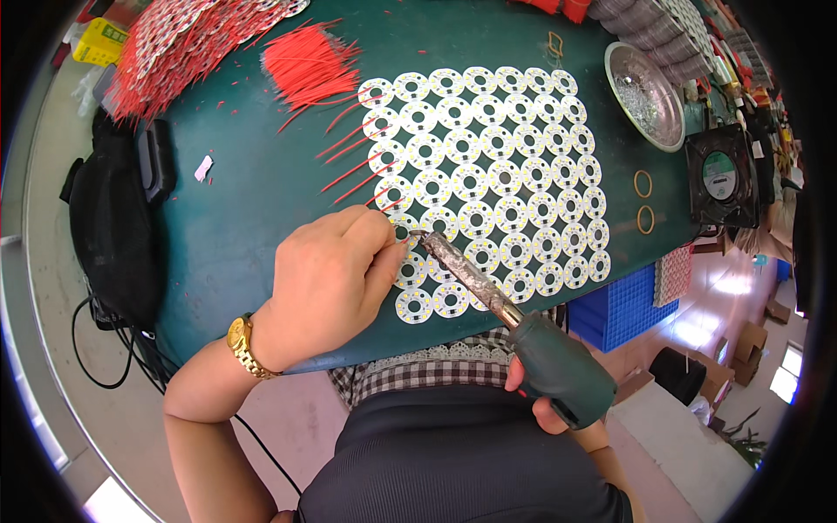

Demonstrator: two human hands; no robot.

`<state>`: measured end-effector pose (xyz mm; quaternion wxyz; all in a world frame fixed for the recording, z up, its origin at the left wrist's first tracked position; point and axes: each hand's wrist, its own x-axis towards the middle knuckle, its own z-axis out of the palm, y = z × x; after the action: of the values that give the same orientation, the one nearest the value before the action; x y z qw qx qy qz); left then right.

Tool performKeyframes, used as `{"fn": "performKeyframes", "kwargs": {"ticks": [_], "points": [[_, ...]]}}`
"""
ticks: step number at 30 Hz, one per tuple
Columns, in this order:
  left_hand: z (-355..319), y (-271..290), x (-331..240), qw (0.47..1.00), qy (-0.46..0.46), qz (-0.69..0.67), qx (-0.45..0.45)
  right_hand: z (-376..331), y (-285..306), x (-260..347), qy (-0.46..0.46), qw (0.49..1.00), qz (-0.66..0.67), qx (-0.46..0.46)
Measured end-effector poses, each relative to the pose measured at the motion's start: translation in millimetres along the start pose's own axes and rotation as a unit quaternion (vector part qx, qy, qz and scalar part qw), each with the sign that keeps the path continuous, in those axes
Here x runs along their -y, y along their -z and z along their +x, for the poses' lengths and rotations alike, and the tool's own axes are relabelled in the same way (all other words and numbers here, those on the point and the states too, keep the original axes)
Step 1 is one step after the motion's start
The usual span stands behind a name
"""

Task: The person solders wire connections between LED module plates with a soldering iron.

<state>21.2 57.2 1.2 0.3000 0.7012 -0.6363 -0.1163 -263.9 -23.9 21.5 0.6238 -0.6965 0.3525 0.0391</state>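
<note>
My left hand (331,270), with a gold watch on its wrist, is closed in a pinch at the left column of a grid of white ring-shaped LED boards (470,181). Whatever lies between its fingertips is hidden. Wrapped round the dark green handle of a soldering iron (567,370), my right hand (549,417) shows only some fingers. The iron's bent tip meets the board beside my left fingertips. Red wires (353,166) stick out leftward from the upper boards of that column. The lower boards there show no wires.
A pile of cut red wires (309,65) lies behind the grid, beside stacked wired boards (187,44). At right are a metal bowl (617,54), rubber bands (644,220) and a black fan (722,174). A black bag (113,227) sits at the left edge; a blue crate (623,305) stands below right.
</note>
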Motion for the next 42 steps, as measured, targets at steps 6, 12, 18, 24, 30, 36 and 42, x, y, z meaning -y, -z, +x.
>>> {"fn": "performKeyframes", "kwargs": {"ticks": [6, 12, 18, 24, 30, 36, 42], "points": [[0.4, 1.2, 1.1, 1.000, -0.006, 0.019, 0.017, -4.1, -9.4, -26.3, 0.108, 0.994, -0.030, -0.011], [0.3, 0.3, 2.5, 0.999, -0.009, 0.027, 0.017, -4.7, -11.4, -32.9, 0.131, 0.991, -0.017, -0.035], [-0.8, 0.2, 4.2, 0.999, -0.020, 0.032, 0.009, -6.9, -14.0, -36.9, 0.160, 0.985, -0.024, -0.058], [-3.2, -1.4, 3.9, 0.999, -0.028, 0.022, -0.012, -11.6, -18.9, -42.8, 0.151, 0.985, -0.011, -0.084], [-12.6, 4.6, -4.2, 1.000, -0.005, -0.021, -0.011, -8.0, -12.8, -25.3, 0.116, 0.992, -0.022, -0.038], [-12.2, 2.4, -5.7, 0.999, -0.026, 0.009, 0.025, -7.4, -13.9, -36.4, 0.080, 0.993, 0.086, -0.008], [-11.4, 1.6, -4.9, 0.998, -0.038, 0.030, 0.029, -8.3, 17.0, -74.2, -0.027, 0.971, 0.140, 0.194]]}}
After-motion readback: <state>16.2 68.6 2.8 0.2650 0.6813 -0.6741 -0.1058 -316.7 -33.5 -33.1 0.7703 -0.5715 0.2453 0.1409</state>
